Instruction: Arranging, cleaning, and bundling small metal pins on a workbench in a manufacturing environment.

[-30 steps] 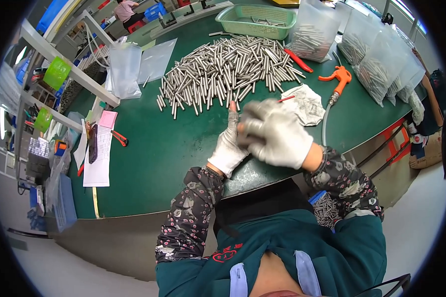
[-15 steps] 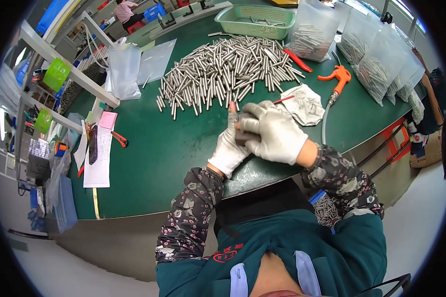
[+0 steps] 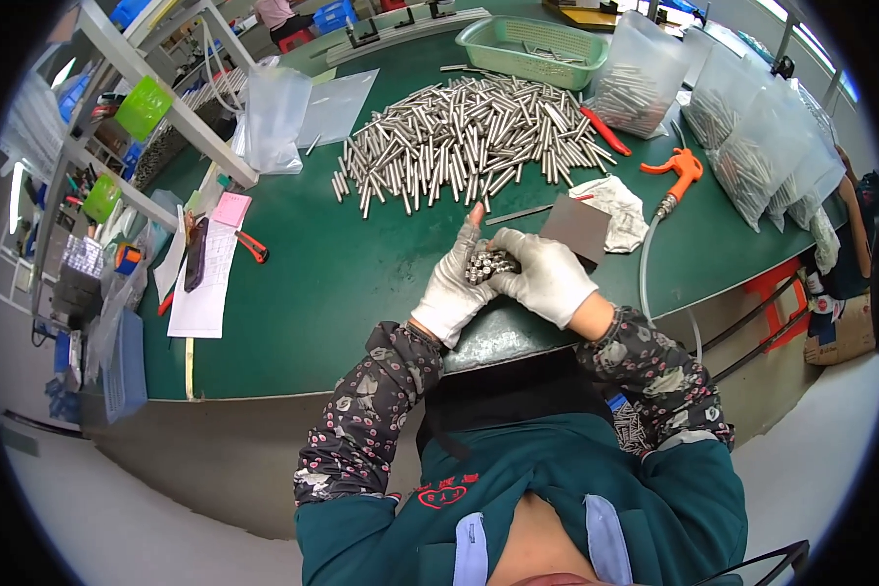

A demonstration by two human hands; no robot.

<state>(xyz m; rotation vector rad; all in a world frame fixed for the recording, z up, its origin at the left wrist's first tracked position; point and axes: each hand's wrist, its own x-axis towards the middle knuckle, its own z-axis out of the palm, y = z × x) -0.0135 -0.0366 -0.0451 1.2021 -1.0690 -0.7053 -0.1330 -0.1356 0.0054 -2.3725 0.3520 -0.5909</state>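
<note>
Both of my hands wear white gloves and meet close to the table's front edge. My left hand [image 3: 452,293] is wrapped round a bundle of short metal pins [image 3: 489,265], whose round ends face up. My right hand [image 3: 549,281] closes on the bundle's right side with thumb and fingers. A flat dark brown block [image 3: 573,232] lies just beyond my right hand, partly over a crumpled white cloth [image 3: 617,217]. Beside it rests a thin metal strip [image 3: 520,214]. Farther back spreads a large heap of loose metal pins [image 3: 469,142].
An orange air gun [image 3: 676,174] with a hose lies at right, near clear bags of pins [image 3: 752,161]. Red-handled pliers [image 3: 607,132] and a green basket [image 3: 532,68] stand behind. Left are a paper sheet [image 3: 205,293], phone [image 3: 196,256] and red cutter [image 3: 254,246].
The dark block has left my hands and now lies by the cloth. The pin bundle has come into sight between my hands. The whole view has shifted slightly.
</note>
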